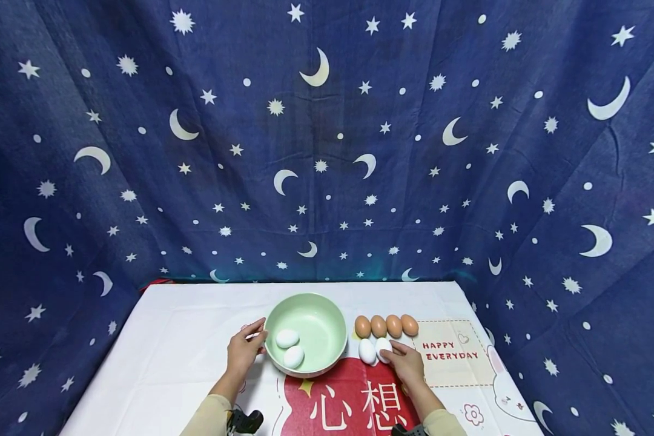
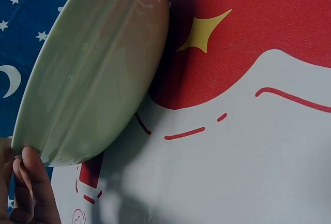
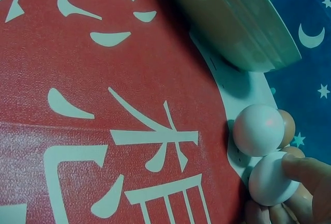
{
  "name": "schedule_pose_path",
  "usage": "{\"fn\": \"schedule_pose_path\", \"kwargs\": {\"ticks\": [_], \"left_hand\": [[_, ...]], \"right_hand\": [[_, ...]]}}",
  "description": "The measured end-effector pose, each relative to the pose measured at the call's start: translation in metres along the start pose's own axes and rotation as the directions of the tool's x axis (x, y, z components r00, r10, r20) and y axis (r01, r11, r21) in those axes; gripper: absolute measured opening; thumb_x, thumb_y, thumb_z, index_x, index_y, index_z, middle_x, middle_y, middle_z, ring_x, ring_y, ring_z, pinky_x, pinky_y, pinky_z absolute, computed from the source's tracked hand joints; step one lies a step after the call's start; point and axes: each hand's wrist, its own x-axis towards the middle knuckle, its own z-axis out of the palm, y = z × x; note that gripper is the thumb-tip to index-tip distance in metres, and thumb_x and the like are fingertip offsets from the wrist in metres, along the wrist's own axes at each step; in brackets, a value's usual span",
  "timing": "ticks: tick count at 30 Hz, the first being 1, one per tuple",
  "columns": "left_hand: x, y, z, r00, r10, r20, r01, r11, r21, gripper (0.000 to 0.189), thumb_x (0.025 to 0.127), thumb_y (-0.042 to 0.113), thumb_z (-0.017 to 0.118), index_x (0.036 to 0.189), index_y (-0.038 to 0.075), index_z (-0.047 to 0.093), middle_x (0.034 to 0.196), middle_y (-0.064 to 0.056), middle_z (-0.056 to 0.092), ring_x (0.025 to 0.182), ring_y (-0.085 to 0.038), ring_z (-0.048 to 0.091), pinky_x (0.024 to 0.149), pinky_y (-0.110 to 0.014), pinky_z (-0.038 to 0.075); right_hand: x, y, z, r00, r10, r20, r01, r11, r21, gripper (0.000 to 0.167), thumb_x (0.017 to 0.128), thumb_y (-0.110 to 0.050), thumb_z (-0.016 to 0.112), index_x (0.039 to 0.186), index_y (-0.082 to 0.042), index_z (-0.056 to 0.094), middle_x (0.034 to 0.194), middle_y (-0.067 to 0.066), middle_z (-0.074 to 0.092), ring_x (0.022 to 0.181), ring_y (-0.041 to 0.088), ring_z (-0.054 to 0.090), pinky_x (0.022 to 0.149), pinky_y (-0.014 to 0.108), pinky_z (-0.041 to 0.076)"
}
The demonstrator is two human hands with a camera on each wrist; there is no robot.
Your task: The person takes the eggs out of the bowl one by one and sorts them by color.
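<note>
A pale green bowl (image 1: 323,339) stands on the table with two white eggs (image 1: 287,338) lying in its left part. My left hand (image 1: 243,350) pinches the bowl's rim on its left side, thumb and fingertips at the edge in the left wrist view. To the right of the bowl, my right hand (image 1: 407,366) grips a white egg (image 3: 273,178) between thumb and fingers. Another white egg (image 1: 367,351) sits right beside it, on the bowl side. Behind these two, several brown eggs (image 1: 394,326) form a row; in the right wrist view they are partly hidden.
A white tablecloth (image 1: 180,339) with red printed patterns and lettering covers the table. Dark blue curtains (image 1: 327,151) with moons and stars hang behind the table and along both sides.
</note>
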Motion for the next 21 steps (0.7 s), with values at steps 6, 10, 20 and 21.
{"fn": "schedule_pose_path", "kwargs": {"ticks": [6, 10, 20, 21], "left_hand": [[0.0002, -0.0004, -0.0004, 1.000, 0.007, -0.006, -0.007, 1.000, 0.005, 0.035, 0.090, 0.004, 0.068, 0.125, 0.000, 0.066, 0.115, -0.022, 0.066, 0.069, 0.002, 0.062, 0.055, -0.018, 0.060], [0.0000, -0.0008, 0.0000, 1.000, -0.009, -0.002, 0.009, 1.000, 0.013, 0.036, 0.090, 0.004, 0.068, 0.126, 0.001, 0.066, 0.116, -0.020, 0.066, 0.069, 0.002, 0.062, 0.056, -0.018, 0.060], [0.0004, -0.0011, 0.0001, 1.000, -0.012, 0.005, 0.012, 1.000, 0.025, 0.037, 0.090, 0.005, 0.067, 0.126, 0.002, 0.066, 0.117, -0.020, 0.066, 0.070, -0.001, 0.063, 0.056, -0.017, 0.060], [0.0004, -0.0010, 0.0002, 1.000, -0.012, 0.005, 0.012, 1.000, 0.026, 0.037, 0.090, 0.005, 0.067, 0.126, 0.002, 0.066, 0.117, -0.020, 0.066, 0.070, -0.001, 0.063, 0.056, -0.017, 0.060]], "right_hand": [[0.0000, 0.0015, 0.0026, 1.000, -0.004, -0.006, 0.004, 1.000, 0.011, 0.050, 0.082, -0.009, 0.077, 0.123, 0.014, 0.060, 0.111, 0.029, 0.068, 0.087, 0.014, 0.067, 0.065, 0.018, 0.059], [-0.0004, 0.0014, 0.0039, 1.000, -0.005, -0.022, 0.005, 1.000, -0.002, 0.050, 0.082, -0.009, 0.078, 0.122, 0.014, 0.060, 0.110, 0.029, 0.068, 0.085, 0.014, 0.067, 0.063, 0.018, 0.058], [-0.0007, 0.0015, 0.0037, 0.998, -0.015, -0.053, 0.013, 0.999, -0.031, 0.050, 0.080, -0.012, 0.080, 0.121, 0.012, 0.063, 0.104, 0.026, 0.071, 0.087, 0.017, 0.069, 0.061, 0.012, 0.054], [-0.0009, 0.0013, 0.0034, 0.999, -0.015, -0.051, 0.013, 0.999, -0.031, 0.051, 0.080, -0.013, 0.080, 0.121, 0.012, 0.063, 0.105, 0.026, 0.071, 0.088, 0.018, 0.069, 0.061, 0.011, 0.053]]}}
